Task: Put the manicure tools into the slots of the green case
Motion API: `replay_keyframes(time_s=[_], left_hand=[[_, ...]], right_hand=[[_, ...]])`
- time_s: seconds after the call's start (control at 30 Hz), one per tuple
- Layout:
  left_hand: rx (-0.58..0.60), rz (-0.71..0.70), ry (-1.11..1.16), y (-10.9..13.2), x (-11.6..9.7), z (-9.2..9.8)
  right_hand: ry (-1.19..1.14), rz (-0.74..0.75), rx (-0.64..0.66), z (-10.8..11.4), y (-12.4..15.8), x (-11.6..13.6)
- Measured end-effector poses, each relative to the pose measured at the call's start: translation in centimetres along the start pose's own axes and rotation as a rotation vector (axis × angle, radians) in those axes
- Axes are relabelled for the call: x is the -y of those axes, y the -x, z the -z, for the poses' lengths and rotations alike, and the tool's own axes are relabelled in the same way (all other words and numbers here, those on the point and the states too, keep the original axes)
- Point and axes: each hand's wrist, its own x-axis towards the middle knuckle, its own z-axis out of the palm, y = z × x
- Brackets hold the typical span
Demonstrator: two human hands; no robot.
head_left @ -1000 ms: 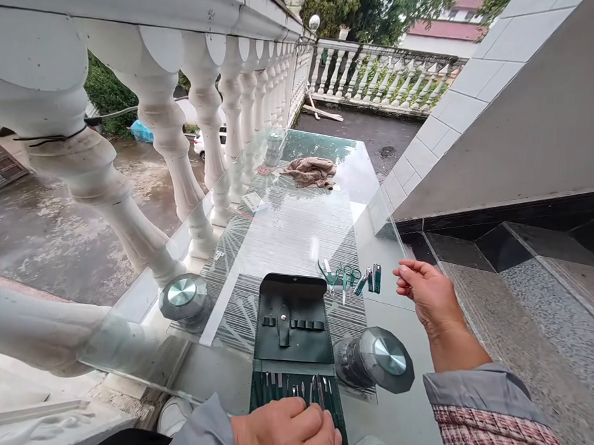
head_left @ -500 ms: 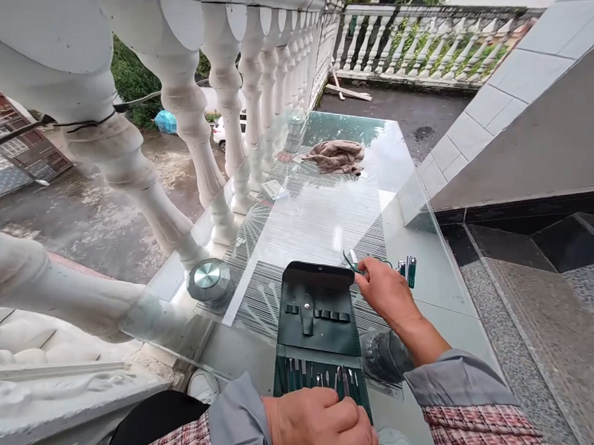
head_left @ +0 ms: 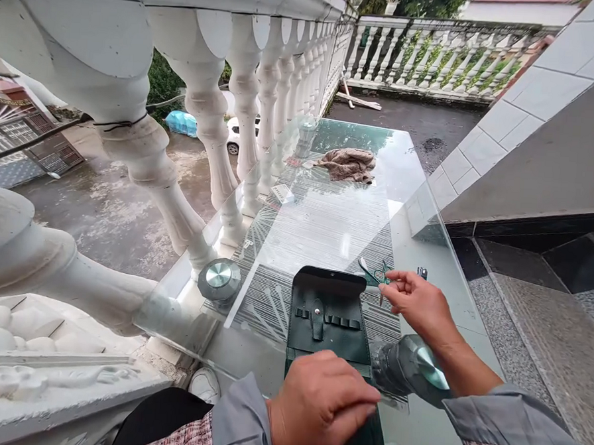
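Note:
A dark green manicure case [head_left: 329, 327] lies unfolded on the glass table, its upper flap showing several elastic loops and a snap strap. My left hand [head_left: 325, 403] is closed above the lower part of the case and covers most of it. Whatever its fingers hold, if anything, is hidden. Beyond the case's right edge, my right hand [head_left: 417, 302] pinches a small tool with a pointed metal tip [head_left: 381, 298]; its kind is unclear. Green-handled scissors or a similar tool [head_left: 371, 271] lie just left of those fingertips. Behind the right hand, a nail clipper [head_left: 422, 273] is partly visible.
The glass tabletop [head_left: 321, 230] rests on faceted supports, one at the left [head_left: 219, 278] and one beneath my right forearm [head_left: 419, 368]. A crumpled brown cloth [head_left: 347, 164] lies towards the far end. White balusters [head_left: 205, 125] line the left side; steps [head_left: 536, 315] are at the right.
My right hand has shifted right and now shows a pointed tip below its fingers. My left hand has risen over the case pockets, covering the tools seen before. The view has tilted slightly.

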Motion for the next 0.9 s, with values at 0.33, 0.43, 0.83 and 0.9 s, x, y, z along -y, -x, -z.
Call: replay_keyframes(time_s=[0.33, 0.43, 0.83, 0.9], left_hand=[[-0.195, 0.867, 0.899, -1.4, 1.0, 1.1], [-0.249, 0.853, 1.043, -1.6, 1.4, 1.5], [-0.118, 0.727, 1.119, -1.5, 2.0, 2.4], [-0.121, 0.752, 1.100, -1.5, 1.9, 2.4]], right_hand=[[-0.464, -0.032, 0.289, 2.1, 7.3, 1.4], [-0.466, -0.066, 0.574, 0.9, 9.7, 1.7], [-0.433, -0.049, 0.973, 0.4, 9.8, 2.8], [-0.408, -0.041, 0.963, 0.6, 9.8, 3.0]])
